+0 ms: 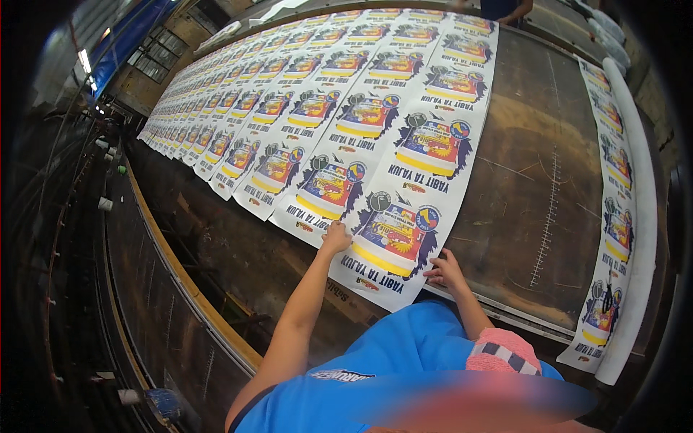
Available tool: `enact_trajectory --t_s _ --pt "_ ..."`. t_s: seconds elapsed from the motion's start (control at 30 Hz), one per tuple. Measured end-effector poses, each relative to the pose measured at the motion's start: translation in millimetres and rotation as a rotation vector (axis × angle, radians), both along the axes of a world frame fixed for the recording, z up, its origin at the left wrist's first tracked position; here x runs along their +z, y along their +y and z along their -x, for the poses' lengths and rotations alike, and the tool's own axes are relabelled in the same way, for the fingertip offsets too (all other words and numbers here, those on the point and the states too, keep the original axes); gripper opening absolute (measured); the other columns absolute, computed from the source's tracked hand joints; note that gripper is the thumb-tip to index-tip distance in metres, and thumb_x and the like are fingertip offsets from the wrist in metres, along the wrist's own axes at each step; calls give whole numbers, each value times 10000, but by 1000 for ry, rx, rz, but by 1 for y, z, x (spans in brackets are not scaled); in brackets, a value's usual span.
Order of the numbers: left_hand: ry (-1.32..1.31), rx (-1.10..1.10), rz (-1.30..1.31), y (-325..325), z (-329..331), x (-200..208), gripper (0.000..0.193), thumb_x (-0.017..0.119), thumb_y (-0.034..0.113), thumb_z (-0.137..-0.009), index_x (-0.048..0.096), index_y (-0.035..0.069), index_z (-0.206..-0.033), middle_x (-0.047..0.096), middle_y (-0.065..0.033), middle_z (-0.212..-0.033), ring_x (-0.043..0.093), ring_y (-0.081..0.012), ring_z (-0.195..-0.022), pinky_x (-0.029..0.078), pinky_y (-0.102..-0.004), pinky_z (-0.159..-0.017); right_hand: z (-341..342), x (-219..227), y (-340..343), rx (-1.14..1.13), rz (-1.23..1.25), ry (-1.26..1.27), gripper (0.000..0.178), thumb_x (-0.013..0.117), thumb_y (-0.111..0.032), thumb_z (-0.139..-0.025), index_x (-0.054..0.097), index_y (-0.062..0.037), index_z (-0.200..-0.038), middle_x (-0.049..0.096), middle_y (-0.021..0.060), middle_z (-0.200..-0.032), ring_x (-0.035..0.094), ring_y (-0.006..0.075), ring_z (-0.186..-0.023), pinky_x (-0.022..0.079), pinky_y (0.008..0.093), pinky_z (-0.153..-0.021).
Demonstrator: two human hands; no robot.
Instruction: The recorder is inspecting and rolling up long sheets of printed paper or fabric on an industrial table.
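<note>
Long white printed sheets with repeated colourful designs lie side by side, seemingly overlapping, across a long dark table (pixel 527 180). At the near end of the rightmost printed sheet (pixel 369 285) are both of my hands. My left hand (pixel 336 237) is closed at the sheet's left edge, fingers pinched on it. Beside the lower right corner is my right hand (pixel 446 271), its fingers apart and the tips touching the edge. I cannot tell whether the sheets are cloth or paper.
At the right lies a white roll (pixel 635 216) beside a narrow printed strip (pixel 616 173), with black scissors (pixel 608 297) on the strip. Another person (pixel 507 10) stands at the far end. On the left runs a second long table with a yellowish edge (pixel 180 270).
</note>
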State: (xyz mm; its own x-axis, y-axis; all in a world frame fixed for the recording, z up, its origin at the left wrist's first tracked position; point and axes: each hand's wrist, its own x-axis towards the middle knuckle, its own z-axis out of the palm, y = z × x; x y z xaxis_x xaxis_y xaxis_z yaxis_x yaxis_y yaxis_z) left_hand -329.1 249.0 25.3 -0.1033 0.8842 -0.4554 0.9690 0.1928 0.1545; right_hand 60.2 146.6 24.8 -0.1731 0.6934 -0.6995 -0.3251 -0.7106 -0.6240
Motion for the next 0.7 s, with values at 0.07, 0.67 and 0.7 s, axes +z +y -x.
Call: enact_trajectory --t_s 0.07,0.67,0.7 --pt "5 1 34 6 -4 -1 615 624 345 -879 515 4 -1379 441 -207 -1469 374 -410 -1393 358 -633 -1075 4 -1 7 -31 27 27 575 680 -144 -909 360 -57 -1378 658 135 -1022 724 241 -724 553 320 -496" --pt "-1097 273 259 49 -53 157 397 625 243 -1007 573 -1 -1315 706 -102 -1109 669 -126 -908 537 -253 -793 -15 184 74 -243 -734 163 243 710 -31 -868 683 29 -1101 737 80 -1029 703 152 -872 563 301 -806" --pt "-1138 286 213 54 -35 163 393 631 236 -1003 578 -1 -1312 706 -102 -1117 664 -130 -933 537 -263 -820 -5 186 73 -205 -755 93 234 711 -32 -870 689 26 -1095 737 72 -1022 695 144 -873 554 300 -810"
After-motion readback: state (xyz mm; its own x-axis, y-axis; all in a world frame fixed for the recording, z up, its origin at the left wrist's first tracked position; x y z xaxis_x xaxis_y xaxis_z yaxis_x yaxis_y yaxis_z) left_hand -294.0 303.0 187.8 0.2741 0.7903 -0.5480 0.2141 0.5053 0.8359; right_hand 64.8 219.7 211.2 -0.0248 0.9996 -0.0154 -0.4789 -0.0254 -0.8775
